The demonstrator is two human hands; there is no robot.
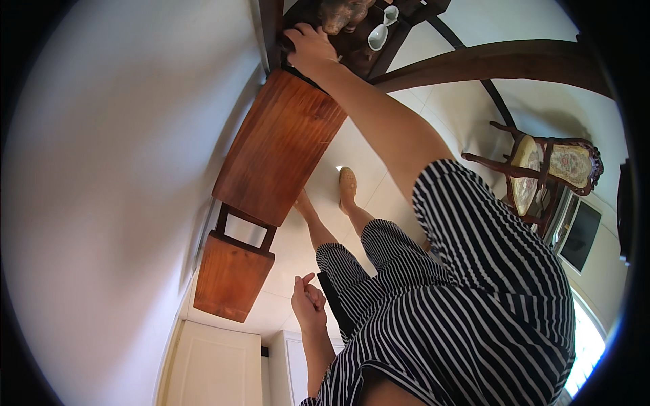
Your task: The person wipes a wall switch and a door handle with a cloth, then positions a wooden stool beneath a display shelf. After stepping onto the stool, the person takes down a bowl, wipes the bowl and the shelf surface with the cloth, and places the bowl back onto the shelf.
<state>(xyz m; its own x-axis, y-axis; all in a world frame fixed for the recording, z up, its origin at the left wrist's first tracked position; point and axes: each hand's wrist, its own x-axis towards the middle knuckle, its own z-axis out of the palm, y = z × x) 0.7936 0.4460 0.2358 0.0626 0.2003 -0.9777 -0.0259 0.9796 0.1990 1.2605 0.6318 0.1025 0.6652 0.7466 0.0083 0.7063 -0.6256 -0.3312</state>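
Observation:
My right hand (311, 51) reaches to a dark wooden shelf (350, 48) at the top. Its fingers bend down at the shelf's wall-side end, close to a brown carved figure (337, 18). Dark shadow hides the fingertips, so whether they grip something cannot be told. Beside the figure lie white spoon-shaped dishes (378, 38). Lower down, my left hand (310, 299) hangs in the air with its fingers curled in and nothing visible in it. It is nearest to a small wooden stool or bench end (233, 276).
A reddish-brown wooden bench top (279, 147) runs along the white wall (111, 152). A curved dark beam (497, 61) extends right from the shelf. An upholstered carved chair (533, 167) stands at right, near a screen (580, 233). White doors (216, 363) are at the bottom.

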